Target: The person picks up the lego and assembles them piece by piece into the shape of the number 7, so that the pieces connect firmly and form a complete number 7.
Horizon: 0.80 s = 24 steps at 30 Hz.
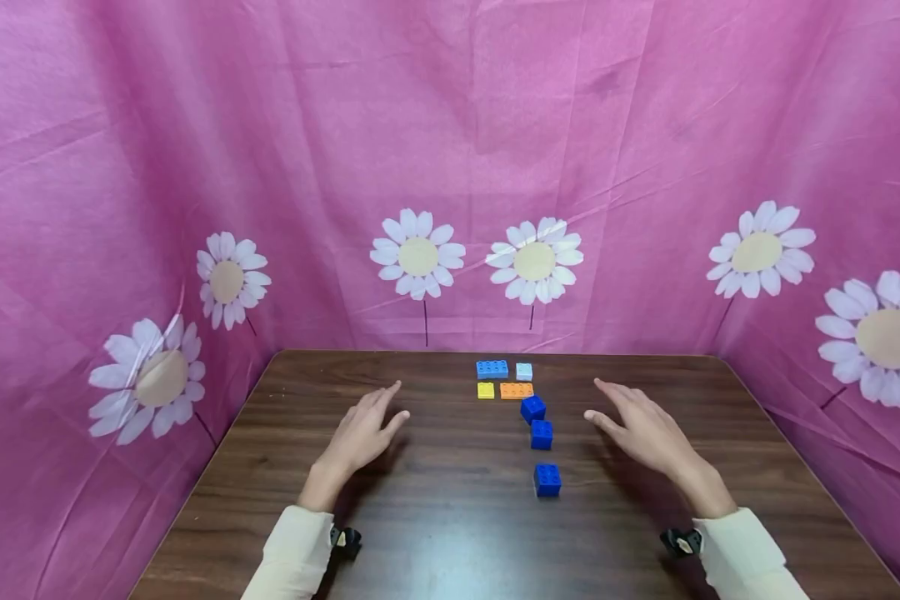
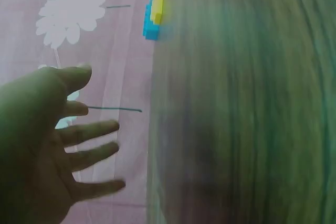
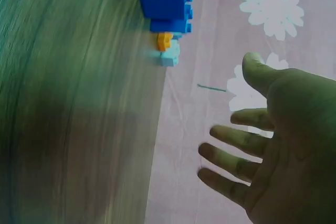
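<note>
My left hand (image 1: 360, 433) hovers over the left half of the table, its fingers extended and nothing in it. On the other side my right hand (image 1: 648, 433) is held likewise, closest to the blue blocks. Three dark blue building blocks, a far one (image 1: 533, 408), a middle one (image 1: 542, 434) and a near one (image 1: 547, 480), stand between the hands. Beyond them sit a long light blue block (image 1: 492, 369), a small pale blue block (image 1: 524, 372), a small yellow block (image 1: 486, 391) and a long orange block (image 1: 517, 391). Neither hand touches a block.
The blocks stand on a brown wood-grain table (image 1: 450, 483). A pink curtain (image 1: 450, 125) printed with white daisies hangs behind the table's far edge and along both sides. A dark band with a small device (image 1: 345, 542) circles each wrist.
</note>
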### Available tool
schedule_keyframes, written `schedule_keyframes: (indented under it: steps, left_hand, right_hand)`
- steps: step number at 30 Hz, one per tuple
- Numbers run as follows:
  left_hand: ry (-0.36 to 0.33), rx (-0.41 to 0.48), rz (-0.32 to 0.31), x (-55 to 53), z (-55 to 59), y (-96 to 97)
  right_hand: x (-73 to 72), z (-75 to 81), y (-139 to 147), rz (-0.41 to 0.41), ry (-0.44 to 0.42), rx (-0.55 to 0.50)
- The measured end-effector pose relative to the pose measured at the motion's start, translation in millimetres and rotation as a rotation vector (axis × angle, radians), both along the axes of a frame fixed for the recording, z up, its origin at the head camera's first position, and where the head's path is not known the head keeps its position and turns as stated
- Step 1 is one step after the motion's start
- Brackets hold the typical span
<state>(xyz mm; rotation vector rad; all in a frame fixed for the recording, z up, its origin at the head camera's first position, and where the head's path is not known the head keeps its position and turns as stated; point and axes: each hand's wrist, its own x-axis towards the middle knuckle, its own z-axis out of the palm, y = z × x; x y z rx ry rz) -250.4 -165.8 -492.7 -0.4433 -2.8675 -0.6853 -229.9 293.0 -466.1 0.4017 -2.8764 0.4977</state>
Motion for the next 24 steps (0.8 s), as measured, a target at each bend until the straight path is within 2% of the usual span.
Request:
schedule_keyframes:
  steps: [5, 8, 11, 16, 21, 24]
  left_hand:
    - [0.084, 0.044, -0.026, 2.5, 4.0, 14.9]
    - [0.143, 0.074, -0.067, 5.7, 6.5, 28.3]
    - [0.152, 0.125, -0.128, 11.7, 9.3, 44.8]
    - [0.067, 0.235, -0.271, 24.7, 11.6, 77.4]
    - [-0.090, 0.374, -0.410, 37.4, 8.7, 113.8]
    - [-0.149, 0.392, -0.455, 43.2, 4.2, 132.7]
  right_hand:
    - [6.1, 2.2, -11.8, 0.011, -0.007, -0.042]
    - [9.8, 1.6, -18.4, 0.033, 0.011, -0.070]
    - [12.0, -0.3, -24.2, 0.052, 0.026, -0.098]
    - [11.2, -6.1, -33.1, 0.098, -0.007, -0.190]
    - [5.1, -16.1, -40.1, 0.129, -0.056, -0.268]
    - [-0.2, -22.9, -45.1, 0.155, -0.062, -0.298]
